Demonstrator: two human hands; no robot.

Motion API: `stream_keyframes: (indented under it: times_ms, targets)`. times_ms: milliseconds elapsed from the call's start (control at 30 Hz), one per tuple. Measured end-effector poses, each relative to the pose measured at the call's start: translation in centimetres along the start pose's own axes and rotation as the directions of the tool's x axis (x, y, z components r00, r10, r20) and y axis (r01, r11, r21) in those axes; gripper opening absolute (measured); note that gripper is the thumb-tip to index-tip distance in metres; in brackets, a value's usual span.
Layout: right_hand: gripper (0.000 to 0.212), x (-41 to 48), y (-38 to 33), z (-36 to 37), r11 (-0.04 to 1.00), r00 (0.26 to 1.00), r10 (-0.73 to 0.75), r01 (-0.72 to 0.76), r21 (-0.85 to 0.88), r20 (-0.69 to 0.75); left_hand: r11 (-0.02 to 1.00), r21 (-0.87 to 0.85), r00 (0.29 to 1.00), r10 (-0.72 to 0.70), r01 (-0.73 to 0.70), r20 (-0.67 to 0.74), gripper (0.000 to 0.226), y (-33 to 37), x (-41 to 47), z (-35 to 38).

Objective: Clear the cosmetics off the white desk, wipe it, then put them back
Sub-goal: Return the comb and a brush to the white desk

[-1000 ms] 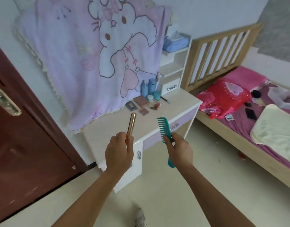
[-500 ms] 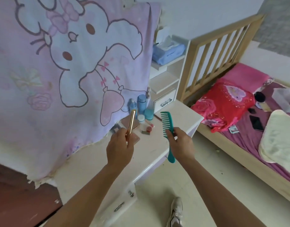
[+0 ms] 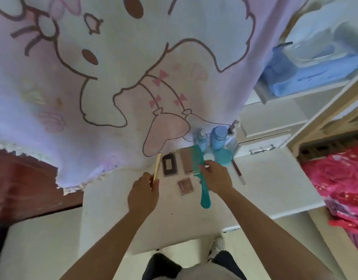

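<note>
Over the white desk (image 3: 275,190), the left hand (image 3: 142,194) grips one gold tube (image 3: 157,167), and the right hand (image 3: 216,178) pinches one teal comb (image 3: 201,174). Three flat palettes (image 3: 169,165) lie between them. Behind stand two blue bottles (image 3: 218,138) and one teal jar (image 3: 223,157), perhaps more, blurred. One pencil (image 3: 237,171) lies beside the jar.

hands (image 3: 180,184) now over desk (image 3: 275,188), closer
</note>
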State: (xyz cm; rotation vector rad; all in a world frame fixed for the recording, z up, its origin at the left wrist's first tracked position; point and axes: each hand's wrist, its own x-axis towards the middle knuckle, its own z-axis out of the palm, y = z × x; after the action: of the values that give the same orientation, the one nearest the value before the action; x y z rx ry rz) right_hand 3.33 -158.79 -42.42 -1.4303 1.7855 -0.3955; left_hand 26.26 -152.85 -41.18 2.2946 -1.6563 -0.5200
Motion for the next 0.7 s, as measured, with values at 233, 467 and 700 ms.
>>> stream_keyframes:
  times_ms: [233, 467, 700]
  targets:
    - [0.028, 4.3, 1.2, 4.3, 0.992, 0.980, 0.108, -0.096, -0.078, 0.169, 0.948, -0.059, 0.943, -0.303, 0.313, 0.140, 0.023, -2.4, 1.7, 5.1]
    - [0.026, 7.3, 0.7, 7.1, 0.977, 0.971, 0.204, -0.211, 0.041, 0.126, 0.941, 0.007, 0.902, -0.326, 0.338, 0.284, 0.026, -4.8, 4.3, 9.6]
    - [0.027, 8.7, 0.1, 8.4, 0.963, 0.969, 0.244, -0.245, 0.108, 0.023, 0.945, 0.025, 0.899, -0.319, 0.327, 0.300, 0.026, -5.5, 6.4, 10.7]
